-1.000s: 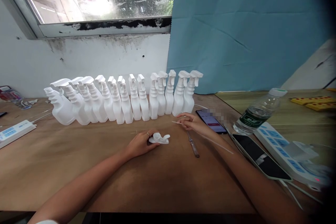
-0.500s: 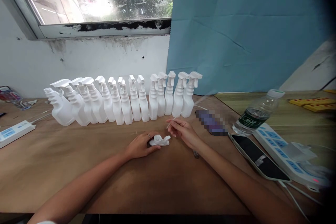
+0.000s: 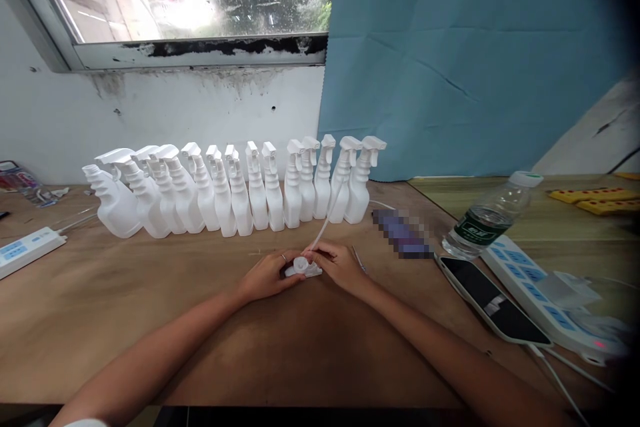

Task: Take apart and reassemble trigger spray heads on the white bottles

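At a brown table (image 3: 300, 353), my left hand (image 3: 265, 276) grips a spray head (image 3: 301, 264); my right hand (image 3: 343, 268) pinches a tube (image 3: 324, 225), apparently joining them; next needs steady alignment.

1. A metal-framed window (image 3: 270, 0), streaked and spotted, its lower frame patched black, is set in a stained white wall (image 3: 220, 107).
2. A creased blue cloth sheet (image 3: 450, 80) hangs to the window's right.
3. A clear plastic water bottle (image 3: 487, 220) with a white cap and dark green label leans to the right.
4. A white power strip with blue socket panels (image 3: 520, 273) lies beside it, a small red light lit.
5. A black-screened, pale-edged phone (image 3: 515, 313) lies alongside, near a pixelated dark blue rectangle (image 3: 403, 233).
6. Yellow pieces with red spots (image 3: 595, 200) lie far right.
7. A second white-and-blue power strip (image 3: 25, 250) lies far left.
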`<state>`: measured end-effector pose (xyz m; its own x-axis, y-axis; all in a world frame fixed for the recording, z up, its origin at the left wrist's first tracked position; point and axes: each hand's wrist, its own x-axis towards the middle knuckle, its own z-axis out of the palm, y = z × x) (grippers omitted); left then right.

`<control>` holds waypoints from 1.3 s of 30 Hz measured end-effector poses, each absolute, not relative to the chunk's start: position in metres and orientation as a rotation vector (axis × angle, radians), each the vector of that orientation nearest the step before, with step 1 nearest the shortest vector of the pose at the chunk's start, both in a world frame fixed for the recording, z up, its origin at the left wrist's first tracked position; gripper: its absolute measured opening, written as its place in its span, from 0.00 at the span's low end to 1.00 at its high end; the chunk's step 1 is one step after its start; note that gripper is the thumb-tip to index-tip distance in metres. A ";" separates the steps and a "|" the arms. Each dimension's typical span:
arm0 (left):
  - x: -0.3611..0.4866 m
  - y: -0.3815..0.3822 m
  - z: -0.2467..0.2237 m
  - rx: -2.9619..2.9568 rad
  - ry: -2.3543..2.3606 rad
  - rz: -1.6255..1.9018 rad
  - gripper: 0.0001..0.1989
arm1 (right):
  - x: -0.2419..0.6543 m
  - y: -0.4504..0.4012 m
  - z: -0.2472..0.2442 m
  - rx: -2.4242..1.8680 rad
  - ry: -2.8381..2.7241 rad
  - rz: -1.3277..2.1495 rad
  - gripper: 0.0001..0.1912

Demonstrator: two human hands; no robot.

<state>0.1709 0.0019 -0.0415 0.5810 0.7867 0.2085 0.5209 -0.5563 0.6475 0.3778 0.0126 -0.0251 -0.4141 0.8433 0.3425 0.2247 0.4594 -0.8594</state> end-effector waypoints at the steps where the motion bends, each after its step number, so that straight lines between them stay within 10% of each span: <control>1: 0.171 0.002 -0.042 2.282 1.030 0.670 0.22 | 0.378 0.012 -0.025 -0.894 -1.906 0.942 0.14; 39: 0.173 0.006 -0.049 2.289 1.031 0.740 0.13 | 0.363 0.018 -0.035 -0.878 -2.240 0.628 0.12</control>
